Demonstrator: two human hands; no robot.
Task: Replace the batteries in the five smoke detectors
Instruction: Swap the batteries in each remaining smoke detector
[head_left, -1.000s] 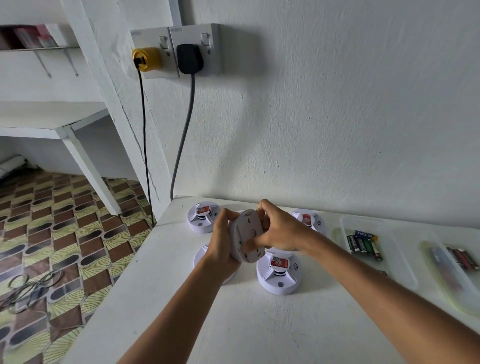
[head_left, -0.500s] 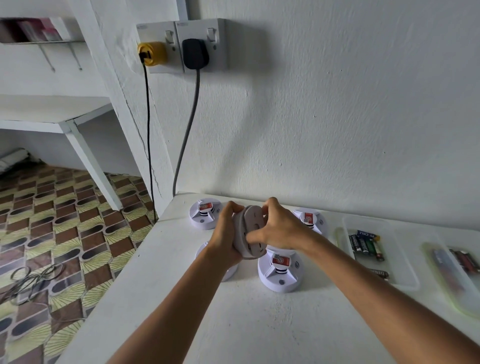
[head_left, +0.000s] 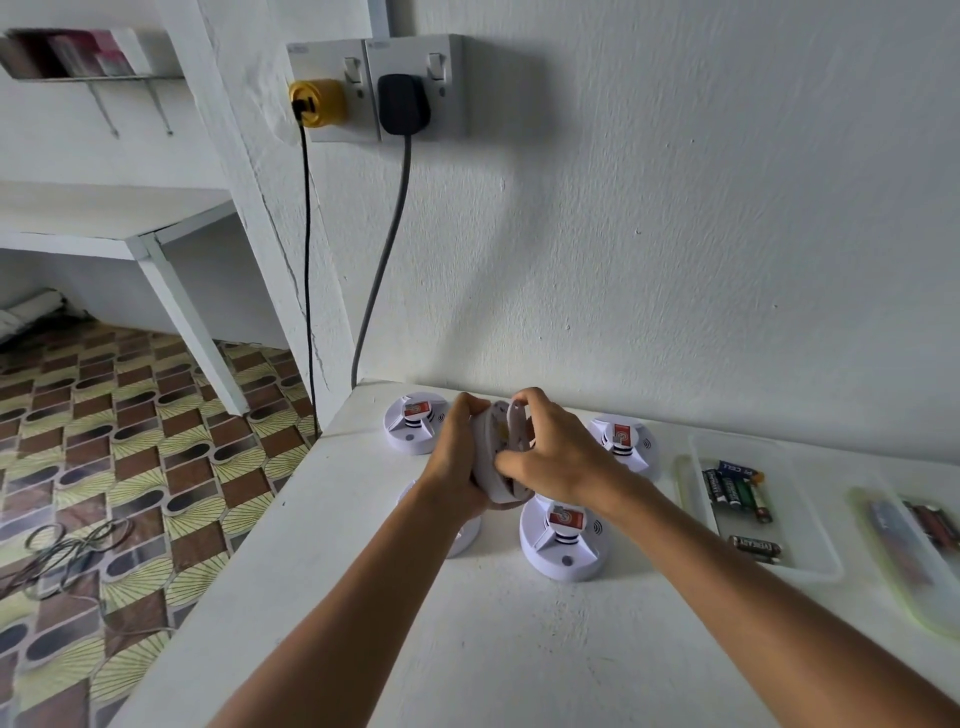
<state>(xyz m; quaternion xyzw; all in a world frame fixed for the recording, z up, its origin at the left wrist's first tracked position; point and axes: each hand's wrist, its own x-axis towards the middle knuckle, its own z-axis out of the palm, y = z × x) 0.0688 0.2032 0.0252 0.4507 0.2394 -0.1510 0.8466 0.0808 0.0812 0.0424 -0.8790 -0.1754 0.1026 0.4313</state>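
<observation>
Above worktop (head_left: 467, 649): smoke detector (head_left: 493, 457) gripped on edge between both hands, left (head_left: 457, 462), right (head_left: 550, 457); back cover (head_left: 517, 426) partly lifted.

Glossy plastic detector (head_left: 561, 540), rough plastered wall (head_left: 675, 234)

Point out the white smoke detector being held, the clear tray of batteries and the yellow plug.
White round smoke detector in both hands (head_left: 492, 441): head view, exposed rim.
Clear plastic tray with batteries (head_left: 810, 564): head view, near right wall.
Yellow plug in wall socket (head_left: 318, 101): head view, plug body.
</observation>
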